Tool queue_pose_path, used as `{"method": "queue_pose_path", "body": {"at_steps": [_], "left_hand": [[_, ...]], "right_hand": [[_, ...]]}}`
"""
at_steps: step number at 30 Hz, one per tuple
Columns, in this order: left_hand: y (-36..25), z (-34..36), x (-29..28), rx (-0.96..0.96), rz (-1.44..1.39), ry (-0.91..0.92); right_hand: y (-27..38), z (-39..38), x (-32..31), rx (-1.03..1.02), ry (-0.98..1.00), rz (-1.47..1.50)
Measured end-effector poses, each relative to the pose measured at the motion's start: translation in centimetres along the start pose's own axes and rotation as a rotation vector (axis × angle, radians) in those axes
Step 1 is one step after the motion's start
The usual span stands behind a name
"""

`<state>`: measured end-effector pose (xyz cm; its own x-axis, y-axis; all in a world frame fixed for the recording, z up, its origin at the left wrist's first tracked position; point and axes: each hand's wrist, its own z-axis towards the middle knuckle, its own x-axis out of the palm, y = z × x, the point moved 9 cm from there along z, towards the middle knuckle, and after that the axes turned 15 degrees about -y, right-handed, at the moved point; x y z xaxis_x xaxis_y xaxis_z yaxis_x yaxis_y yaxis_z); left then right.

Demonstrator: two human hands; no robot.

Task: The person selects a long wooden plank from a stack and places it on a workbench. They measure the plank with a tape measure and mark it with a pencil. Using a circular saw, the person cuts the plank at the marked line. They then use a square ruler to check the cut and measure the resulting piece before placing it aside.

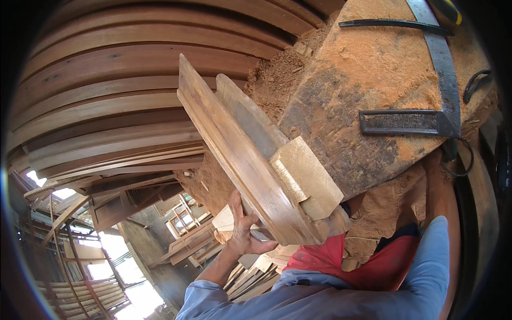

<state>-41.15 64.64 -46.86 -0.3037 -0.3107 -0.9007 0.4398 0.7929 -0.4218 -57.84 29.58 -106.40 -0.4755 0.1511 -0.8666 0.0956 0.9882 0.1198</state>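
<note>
My left hand [244,229] grips the lower left edge of a grooved wooden piece [234,144], its thumb near the lower end and its fingers partly hidden behind the wood. The piece has a shaped profile and slants from upper left to lower right. A second board [250,109] runs along its right side. A pale tan block [312,178] lies across the lower part of both. My right sleeve [431,261] shows at the lower right, with the forearm passing up beside the bench; the right hand itself is hidden.
A worn bench top [341,128] covered with sawdust holds a metal try square [448,80] and a thin dark tool [394,25]. Stacked planks [122,64] fill the left. Wood offcuts [250,280] and shavings lie on the floor near my legs.
</note>
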Motion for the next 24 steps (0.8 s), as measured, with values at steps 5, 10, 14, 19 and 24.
{"method": "queue_pose_path", "body": {"at_steps": [5,10,14,19,24], "left_hand": [[0.7,-0.6,-0.4,0.019,0.024,-0.064],[-0.2,0.0,-1.1,0.056,0.027,-0.118],[-0.6,-0.2,-1.4,0.064,0.039,-0.165],[-1.1,-0.7,-1.3,0.047,0.032,-0.14],[-0.7,0.2,-1.7,0.019,0.077,-0.165]], "right_hand": [[-5.1,-0.7,-4.9,0.09,0.059,0.05],[-6.1,-7.0,-23.9,0.401,-0.011,0.477],[-3.8,-19.7,-34.7,0.52,-0.411,0.952],[-1.9,-25.3,-35.5,0.833,-0.095,0.848],[0.7,-33.0,-37.3,0.944,-0.177,1.099]]}}
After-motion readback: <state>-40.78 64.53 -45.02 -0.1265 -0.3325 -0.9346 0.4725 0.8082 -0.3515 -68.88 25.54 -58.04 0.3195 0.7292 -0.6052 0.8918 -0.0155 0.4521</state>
